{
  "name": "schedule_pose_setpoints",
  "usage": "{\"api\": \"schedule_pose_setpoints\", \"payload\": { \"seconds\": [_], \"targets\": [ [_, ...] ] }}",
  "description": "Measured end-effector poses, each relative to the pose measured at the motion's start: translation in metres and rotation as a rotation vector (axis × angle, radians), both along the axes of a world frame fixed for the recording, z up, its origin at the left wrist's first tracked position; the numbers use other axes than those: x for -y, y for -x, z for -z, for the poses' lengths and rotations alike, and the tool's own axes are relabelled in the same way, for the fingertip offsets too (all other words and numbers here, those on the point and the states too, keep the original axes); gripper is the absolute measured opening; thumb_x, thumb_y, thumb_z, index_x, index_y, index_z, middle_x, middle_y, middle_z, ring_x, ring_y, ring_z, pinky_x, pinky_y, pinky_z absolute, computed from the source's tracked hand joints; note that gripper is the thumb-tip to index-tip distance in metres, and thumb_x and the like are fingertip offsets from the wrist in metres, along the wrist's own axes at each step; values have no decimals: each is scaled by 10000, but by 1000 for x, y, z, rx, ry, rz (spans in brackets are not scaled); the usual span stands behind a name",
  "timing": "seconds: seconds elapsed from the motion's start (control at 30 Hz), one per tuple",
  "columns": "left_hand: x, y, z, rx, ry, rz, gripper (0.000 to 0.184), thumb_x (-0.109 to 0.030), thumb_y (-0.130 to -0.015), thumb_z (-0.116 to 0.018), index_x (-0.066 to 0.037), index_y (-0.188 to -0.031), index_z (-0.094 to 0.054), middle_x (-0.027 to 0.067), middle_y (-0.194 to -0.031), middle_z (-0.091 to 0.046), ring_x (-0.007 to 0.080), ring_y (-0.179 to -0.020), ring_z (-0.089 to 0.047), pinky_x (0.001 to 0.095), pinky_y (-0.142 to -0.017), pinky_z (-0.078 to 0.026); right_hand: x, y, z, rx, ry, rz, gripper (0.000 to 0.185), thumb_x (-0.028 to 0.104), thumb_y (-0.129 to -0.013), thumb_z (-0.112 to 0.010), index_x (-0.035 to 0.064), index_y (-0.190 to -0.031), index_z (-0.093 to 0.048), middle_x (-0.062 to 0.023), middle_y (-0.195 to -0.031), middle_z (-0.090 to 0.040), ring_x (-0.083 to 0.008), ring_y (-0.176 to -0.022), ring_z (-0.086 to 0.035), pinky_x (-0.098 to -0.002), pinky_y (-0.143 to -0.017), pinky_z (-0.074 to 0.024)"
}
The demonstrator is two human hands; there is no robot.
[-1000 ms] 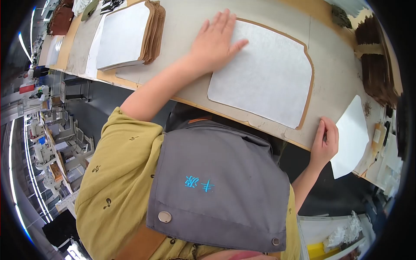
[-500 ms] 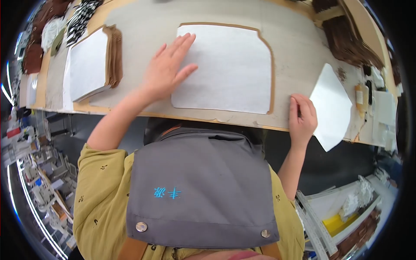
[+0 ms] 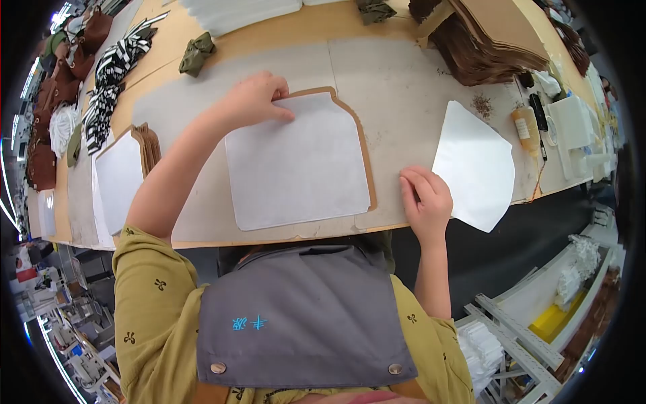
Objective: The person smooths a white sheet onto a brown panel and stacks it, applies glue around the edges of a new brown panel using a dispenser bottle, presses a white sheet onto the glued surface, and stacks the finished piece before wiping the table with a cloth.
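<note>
A white-faced panel with a brown border (image 3: 299, 161) lies flat on the grey work mat in front of me. My left hand (image 3: 256, 99) is at its far left corner, with the fingers bent near the far edge and the thumb apart from them over the white face. My right hand (image 3: 427, 198) rests near the table's front edge, right of the panel, its fingers closed together. Whether anything is pinched in it is hidden. Beside that hand lies a loose white sheet with angled edges (image 3: 474, 165), its lower tip past the table edge.
A stack of similar white and brown panels (image 3: 121, 175) stands at left. A pile of brown pieces (image 3: 491, 40) is at the far right, near a bottle of yellowish liquid (image 3: 526, 128). Striped black-and-white fabric (image 3: 111, 84) and a dark green cloth bundle (image 3: 196, 54) lie farther back.
My left hand has gone from lying flat with fingers stretched to bent fingers at the panel's far edge. My right hand stays closed beside the white sheet. The head view has shifted.
</note>
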State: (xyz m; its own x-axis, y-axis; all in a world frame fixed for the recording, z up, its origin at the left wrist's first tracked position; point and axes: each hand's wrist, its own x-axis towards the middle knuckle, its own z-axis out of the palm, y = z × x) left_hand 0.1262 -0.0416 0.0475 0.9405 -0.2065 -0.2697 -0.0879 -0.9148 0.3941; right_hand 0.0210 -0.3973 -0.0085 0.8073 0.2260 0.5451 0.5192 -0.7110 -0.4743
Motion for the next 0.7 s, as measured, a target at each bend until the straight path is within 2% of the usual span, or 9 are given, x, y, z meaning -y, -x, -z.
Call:
{"api": "schedule_pose_setpoints", "payload": {
  "seconds": [0.13, 0.23, 0.3, 0.37, 0.43, 0.53, 0.6, 0.67, 0.7],
  "targets": [
    [-3, -1, -10, 15, 146, 70, 346, -306, -869, -768, -33, -1050, -654, 111, -1022, -673, 256, -926, -618, 373, -803, -499, 0, 2, -5, -92, -33, 4, 179, 79, -813, -768, 74, -987, -725, -58, -1008, -726, -244, -806, -661, -341, -727, -513],
    [-1, 11, -21, -25, 324, 12, 270, -266, -908, -735, -32, -1016, -656, 99, -1000, -660, 227, -888, -597, 360, -764, -491, -15, 1, -15, -154, -127, 18, 306, 174, -783, -815, 81, -1059, -720, -69, -1178, -690, -278, -993, -637, -374, -856, -497],
    [1, 24, -34, 0, 300, 2, 198, -201, -921, -720, -38, -1013, -655, 76, -1018, -663, 203, -888, -594, 341, -777, -498, -29, 0, -20, -260, -19, 31, 437, 289, -747, -848, 93, -1114, -713, -74, -1324, -622, -314, -1153, -566, -426, -975, -443],
    [-5, 36, -40, 122, 504, 15, 138, -84, -931, -710, -41, -1043, -641, 25, -1069, -646, 86, -803, -588, 253, -724, -501, -37, 1, -18, -300, 12, 10, 470, 331, -734, -852, 94, -1117, -714, -75, -1355, -600, -321, -1181, -546, -445, -997, -424],
    [-11, 53, -56, 148, 559, -34, 124, -101, -940, -703, -30, -1020, -639, 18, -1082, -655, 85, -799, -593, 246, -716, -501, -41, 3, -16, -348, 33, 8, 506, 373, -722, -856, 96, -1120, -715, -76, -1387, -579, -329, -1210, -525, -464, -1018, -404],
    [-22, 77, -77, 234, 616, -149, 117, -113, -955, -689, -14, -989, -636, 8, -1078, -665, 67, -786, -598, 226, -689, -496, -46, 5, -19, -313, -44, -88, 433, 323, -774, -843, 82, -1107, -708, -62, -1271, -656, -264, -1090, -602, -396, -952, -454],
    [-32, 91, -90, 314, 619, -177, 111, -108, -961, -683, -10, -981, -635, 5, -1061, -668, 50, -776, -597, 213, -669, -492, -53, 7, -35, -997, -690, -152, 296, 258, -857, -802, 60, -1049, -695, -20, -1049, -712, -150, -915, -631, -303, -851, -484],
    [-44, 108, -89, 143, 906, -427, 70, -77, -964, -667, -18, -978, -633, 1, -966, -670, 47, -787, -601, 214, -689, -492, -54, 2, -41, -930, -830, -191, 214, 184, -893, -761, 45, -1037, -685, -1, -978, -695, -105, -870, -614, -265, -817, -478],
    [-45, 115, -85, 157, 910, -408, 70, -77, -964, -667, -18, -978, -633, 1, -966, -670, 47, -787, -601, 214, -689, -492, -54, 0, -45, -882, -956, -243, 133, 111, -929, -720, 29, -1026, -676, 17, -906, -679, -60, -826, -596, -226, -783, -473]
  ]
}}
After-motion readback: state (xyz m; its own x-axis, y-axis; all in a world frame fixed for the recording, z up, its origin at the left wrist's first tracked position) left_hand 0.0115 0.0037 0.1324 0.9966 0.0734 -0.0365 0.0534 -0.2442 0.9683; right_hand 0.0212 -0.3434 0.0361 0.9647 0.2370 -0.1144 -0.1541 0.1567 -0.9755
